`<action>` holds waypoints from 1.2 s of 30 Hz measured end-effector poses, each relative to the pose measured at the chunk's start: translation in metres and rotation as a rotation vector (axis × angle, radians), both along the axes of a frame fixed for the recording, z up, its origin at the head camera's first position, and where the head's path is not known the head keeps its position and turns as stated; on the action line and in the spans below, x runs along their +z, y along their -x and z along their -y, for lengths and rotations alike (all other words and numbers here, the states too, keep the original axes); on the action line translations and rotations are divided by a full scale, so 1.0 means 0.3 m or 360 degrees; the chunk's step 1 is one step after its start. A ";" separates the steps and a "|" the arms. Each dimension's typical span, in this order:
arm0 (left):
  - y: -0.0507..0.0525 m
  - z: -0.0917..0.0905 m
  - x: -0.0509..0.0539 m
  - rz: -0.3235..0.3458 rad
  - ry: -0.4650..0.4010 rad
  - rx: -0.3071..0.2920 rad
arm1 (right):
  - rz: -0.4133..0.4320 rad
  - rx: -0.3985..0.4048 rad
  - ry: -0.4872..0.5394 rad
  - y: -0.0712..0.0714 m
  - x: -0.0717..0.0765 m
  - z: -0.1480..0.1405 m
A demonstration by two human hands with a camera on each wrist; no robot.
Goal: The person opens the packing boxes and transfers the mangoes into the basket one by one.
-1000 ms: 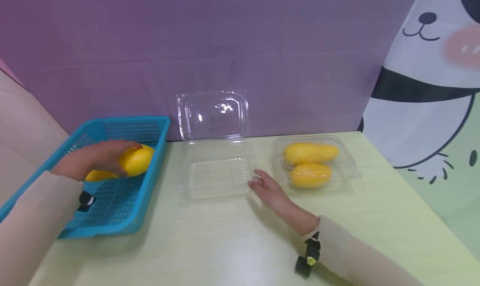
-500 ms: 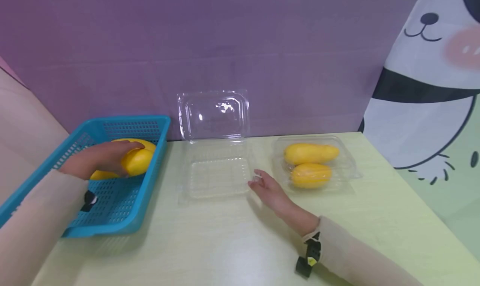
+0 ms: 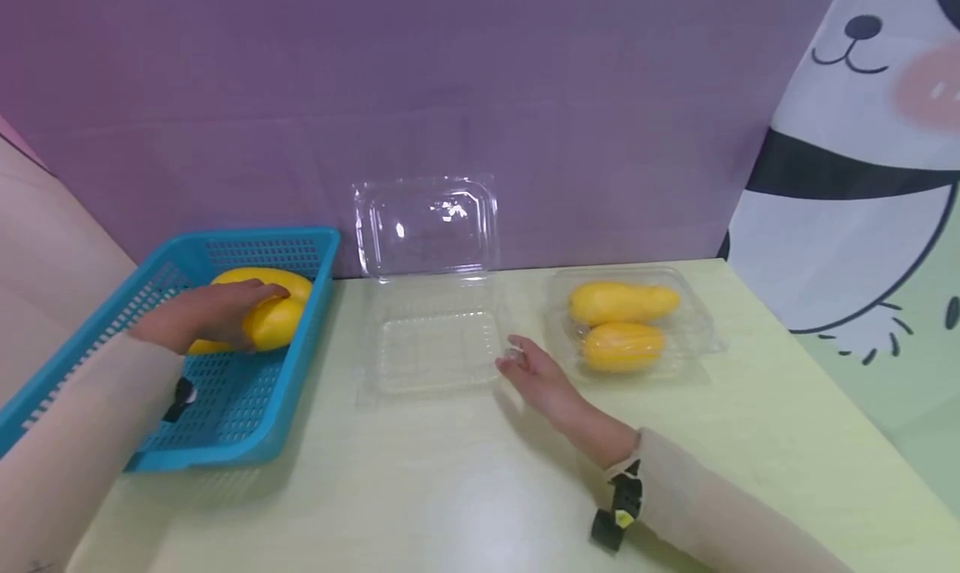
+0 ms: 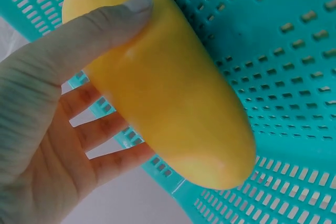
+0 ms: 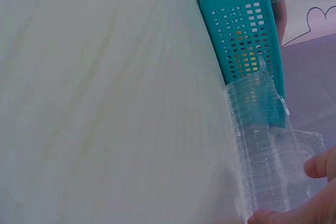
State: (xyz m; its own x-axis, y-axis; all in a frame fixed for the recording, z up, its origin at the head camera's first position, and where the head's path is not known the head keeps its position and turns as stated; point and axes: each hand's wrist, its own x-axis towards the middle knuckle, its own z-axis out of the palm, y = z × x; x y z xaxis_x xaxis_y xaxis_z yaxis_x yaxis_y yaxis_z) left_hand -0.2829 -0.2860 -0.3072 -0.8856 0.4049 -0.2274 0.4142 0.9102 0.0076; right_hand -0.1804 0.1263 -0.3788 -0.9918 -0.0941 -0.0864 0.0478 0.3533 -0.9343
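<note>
Left hand (image 3: 210,313) wraps a yellow fruit (image 4: 181,103) inside the blue basket (image 3: 294,381), thumb over one end, the other jutting past the fingers; right hand (image 3: 542,381) at the clear clamshell box (image 3: 438,352), pinching or not, can't tell!

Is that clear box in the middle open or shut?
Open. The clear box has its lid raised at the back, in front of a purple backdrop, so it lies uncovered on the table.
</note>
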 end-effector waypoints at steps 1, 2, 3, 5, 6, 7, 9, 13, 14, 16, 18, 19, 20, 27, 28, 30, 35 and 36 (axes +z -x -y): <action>0.000 -0.002 0.000 0.0009 0.0006 0.0012 | -0.0003 0.0002 0.0002 0.000 0.001 0.000; 0.000 -0.003 -0.001 0.0018 0.0010 0.0014 | -0.0006 0.0002 0.0002 0.000 0.002 0.001; 0.000 -0.004 -0.002 0.0019 0.0006 0.0012 | -0.0008 0.0004 0.0003 0.000 0.003 0.002; -0.003 -0.007 -0.004 0.0021 -0.0004 0.0012 | -0.0001 0.0004 0.0009 -0.001 0.003 0.003; -0.004 -0.008 -0.004 0.0024 -0.0006 0.0002 | 0.0003 0.0002 0.0010 -0.002 0.003 0.004; -0.006 -0.008 -0.006 0.0028 -0.0008 0.0000 | 0.0005 0.0003 0.0009 -0.004 0.002 0.005; -0.008 -0.007 -0.010 0.0032 -0.0016 -0.0015 | 0.0013 0.0004 0.0013 -0.007 0.002 0.006; -0.007 -0.003 -0.017 0.0046 -0.0018 -0.0034 | 0.0009 0.0007 0.0011 -0.009 0.003 0.009; -0.006 -0.002 -0.019 0.0046 -0.0020 -0.0041 | 0.0010 0.0003 0.0011 -0.009 0.004 0.010; -0.004 0.000 -0.020 0.0059 -0.0027 -0.0035 | 0.0011 -0.0004 0.0005 -0.009 0.004 0.010; -0.004 0.000 -0.021 0.0065 -0.0036 -0.0024 | 0.0011 -0.0005 -0.0008 -0.007 0.003 0.009; -0.005 0.000 -0.021 0.0071 -0.0042 -0.0020 | 0.0007 -0.0002 -0.0016 -0.006 0.003 0.009; -0.006 0.001 -0.021 0.0074 -0.0045 -0.0023 | 0.0013 -0.0006 -0.0008 -0.005 0.002 0.010; -0.013 0.020 -0.024 0.0053 -0.0104 -0.0052 | 0.0041 -0.0016 0.0015 -0.004 -0.005 0.016; -0.013 0.021 -0.025 0.0054 -0.0109 -0.0060 | 0.0043 -0.0015 0.0021 -0.004 -0.004 0.017; -0.014 0.024 -0.027 0.0053 -0.0112 -0.0062 | 0.0049 -0.0013 0.0028 -0.003 -0.006 0.018; -0.017 0.026 -0.025 0.0077 -0.0116 -0.0039 | 0.0075 -0.0016 0.0084 0.006 -0.017 0.013; -0.017 0.025 -0.024 0.0076 -0.0119 -0.0039 | 0.0084 -0.0020 0.0098 0.008 -0.019 0.010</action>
State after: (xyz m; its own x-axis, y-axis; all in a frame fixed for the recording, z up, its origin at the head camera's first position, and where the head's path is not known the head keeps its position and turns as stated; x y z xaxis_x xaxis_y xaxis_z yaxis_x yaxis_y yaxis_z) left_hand -0.2779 -0.2936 -0.3145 -0.8641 0.4439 -0.2374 0.4341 0.8958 0.0951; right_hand -0.1829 0.1233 -0.3843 -0.9872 -0.0885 -0.1327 0.1014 0.2941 -0.9504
